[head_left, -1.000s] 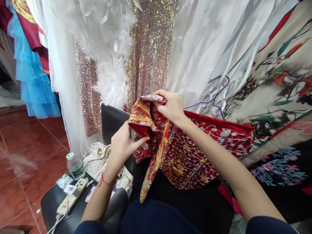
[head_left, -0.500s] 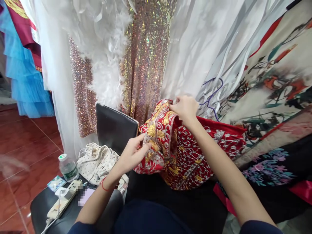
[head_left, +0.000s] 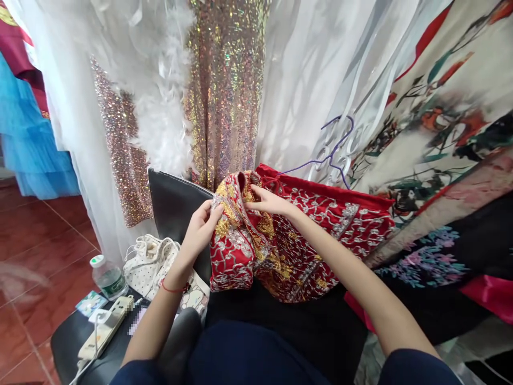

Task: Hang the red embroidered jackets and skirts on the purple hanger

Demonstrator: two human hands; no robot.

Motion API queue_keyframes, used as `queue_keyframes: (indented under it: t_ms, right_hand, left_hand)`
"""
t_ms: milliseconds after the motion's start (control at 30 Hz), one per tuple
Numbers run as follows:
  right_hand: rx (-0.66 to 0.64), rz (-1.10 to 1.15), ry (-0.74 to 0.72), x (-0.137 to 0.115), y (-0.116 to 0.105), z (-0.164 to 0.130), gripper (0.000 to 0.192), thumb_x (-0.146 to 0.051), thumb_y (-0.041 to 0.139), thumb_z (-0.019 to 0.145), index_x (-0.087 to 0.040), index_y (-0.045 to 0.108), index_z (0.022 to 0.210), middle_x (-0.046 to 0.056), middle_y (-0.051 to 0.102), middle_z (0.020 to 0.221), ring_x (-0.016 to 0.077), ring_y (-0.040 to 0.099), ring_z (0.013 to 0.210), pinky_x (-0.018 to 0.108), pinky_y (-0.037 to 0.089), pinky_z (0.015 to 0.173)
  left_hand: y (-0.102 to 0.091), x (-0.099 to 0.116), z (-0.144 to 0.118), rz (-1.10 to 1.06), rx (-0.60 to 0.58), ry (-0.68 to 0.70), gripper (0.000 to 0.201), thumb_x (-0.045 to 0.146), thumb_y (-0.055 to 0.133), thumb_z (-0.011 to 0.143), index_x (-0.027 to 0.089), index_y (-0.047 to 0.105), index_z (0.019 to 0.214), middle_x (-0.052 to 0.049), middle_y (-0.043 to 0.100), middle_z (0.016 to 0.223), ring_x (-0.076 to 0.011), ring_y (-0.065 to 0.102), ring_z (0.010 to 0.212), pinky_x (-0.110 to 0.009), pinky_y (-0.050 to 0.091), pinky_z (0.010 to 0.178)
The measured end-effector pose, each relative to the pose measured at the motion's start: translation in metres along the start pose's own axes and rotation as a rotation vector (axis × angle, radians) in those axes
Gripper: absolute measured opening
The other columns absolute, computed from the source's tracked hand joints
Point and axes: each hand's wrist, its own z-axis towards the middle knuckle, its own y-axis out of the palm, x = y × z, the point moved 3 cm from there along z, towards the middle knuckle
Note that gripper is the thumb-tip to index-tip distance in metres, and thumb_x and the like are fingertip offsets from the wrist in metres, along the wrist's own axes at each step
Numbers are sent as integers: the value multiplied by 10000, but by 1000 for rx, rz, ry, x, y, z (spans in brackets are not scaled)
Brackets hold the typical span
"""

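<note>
A red garment with gold and silver embroidery lies bunched across my lap. My left hand pinches its folded edge at the left side of the bunch. A red string circles that wrist. My right hand rests on the cloth just right of the fold, fingers pointing left and pressing into the embroidery. The two hands sit close together over the same fold.
Hanging clothes fill the back: white feathered gown, sequined dress, blue tulle, printed fabric. A purple hanger pokes out. A black stool at lower left holds a water bottle, power strip and white bag.
My right hand has come down from holding the garment's edge up high and now lies on the cloth. The bunched fabric dropped lower onto my lap, and my left hand shifted up to its edge.
</note>
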Motion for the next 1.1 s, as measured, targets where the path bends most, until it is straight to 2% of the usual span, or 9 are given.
queue_keyframes:
  t_ms: [200,233,333,500,633,767,867,1000,1100]
  right_hand:
    - [215,10,129,18,11,17,102,-287,545,758,-196,570,798,66,697,865,245,631,841,403,497,861]
    - [242,8,146,18,10,20,81,-288,535,756,-206,541,754,60,684,825,244,622,825,400,490,850]
    - [284,4,163,14,7,26,100,-310,524,755,-214,509,731,61,669,803,248,608,824,396,481,832]
    - [371,231,4,-19,-4,29,180,-366,495,787,-208,567,837,46,689,893,223,605,872,384,489,890]
    - [259,468,-164,-57,-10,29,206,-413,546,810,-214,594,836,32,699,920,198,617,891,362,498,929]
    - [72,484,-204,-79,-13,31,251,-448,562,836,-212,615,906,32,710,962,195,640,930,346,512,929]
    - [-17,179,-181,-79,-23,36,296,-406,518,898,-190,621,1072,39,707,1128,204,641,1058,317,504,963]
    - [-227,-536,99,-45,-30,42,291,-215,597,846,-127,670,1113,93,737,1120,254,680,1034,298,514,924]
    - [-278,-663,209,-18,-21,43,298,-181,699,757,-110,727,1044,168,757,1050,294,719,956,332,552,864]
  left_hand:
    - [6,9,-13,775,427,236,296,368,585,938,160,609,1148,-129,691,1091,-254,625,987,-393,463,874]
    - [12,12,-19,880,435,259,250,368,555,959,169,624,1094,-121,691,1047,-250,622,955,-384,457,842]
    - [37,15,-33,992,270,272,353,497,473,990,182,629,957,-91,678,883,-229,616,827,-347,447,702]
    - [61,-10,-32,1077,219,150,922,868,564,714,51,593,1141,-237,637,1107,-359,599,1036,-386,507,737]
    - [55,-32,-17,1174,187,-8,607,633,530,903,49,621,1041,-216,646,1023,-337,605,1013,-381,507,769]
    - [44,-22,-16,1171,133,-7,355,391,478,960,93,653,1039,-188,675,1075,-306,616,1039,-359,484,760]
    - [31,0,-22,1092,86,-14,304,315,421,968,158,652,848,-132,701,958,-269,642,957,-331,424,712]
    - [7,26,-28,864,72,-71,338,338,393,946,202,454,642,-41,608,715,-186,558,694,-307,282,608]
    - [1,31,-30,666,35,-39,334,357,383,925,208,343,629,-8,512,649,-158,462,637,-302,256,613]
